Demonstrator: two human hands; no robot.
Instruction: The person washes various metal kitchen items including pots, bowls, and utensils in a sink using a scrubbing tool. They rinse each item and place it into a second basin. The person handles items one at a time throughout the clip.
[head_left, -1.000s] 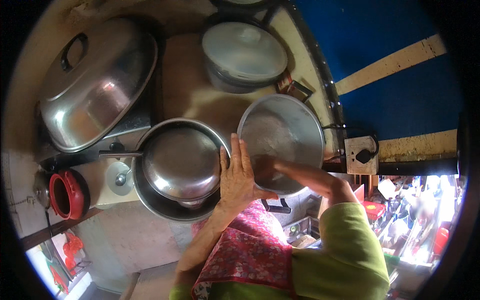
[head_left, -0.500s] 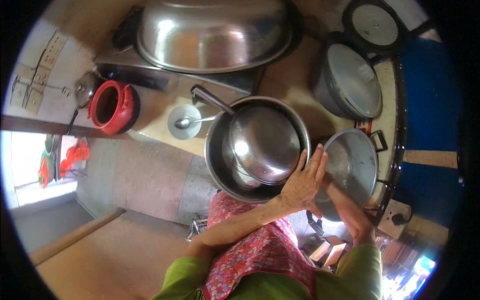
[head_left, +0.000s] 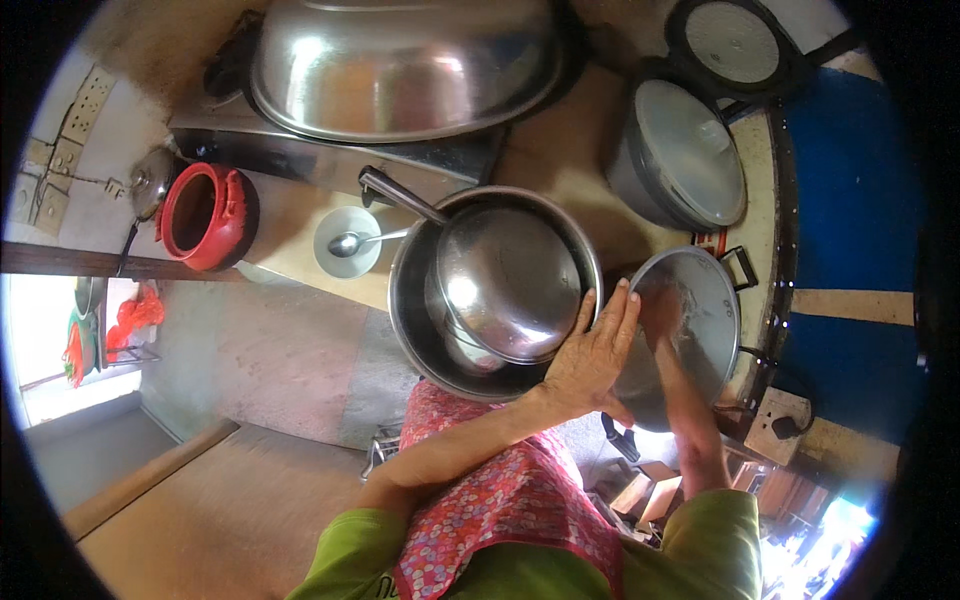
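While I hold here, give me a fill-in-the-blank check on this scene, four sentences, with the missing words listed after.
1. The right hand is down inside the grey pot, whose handles are coloured ____.
2. The left hand, at the edge of the steel basin, belongs to an arm with a sleeve coloured ____.
3. In the white bowl lies a metal ____.
4. Left of that bowl, the round pot has a rim coloured ____.

Missing words: black; green; spoon; red.
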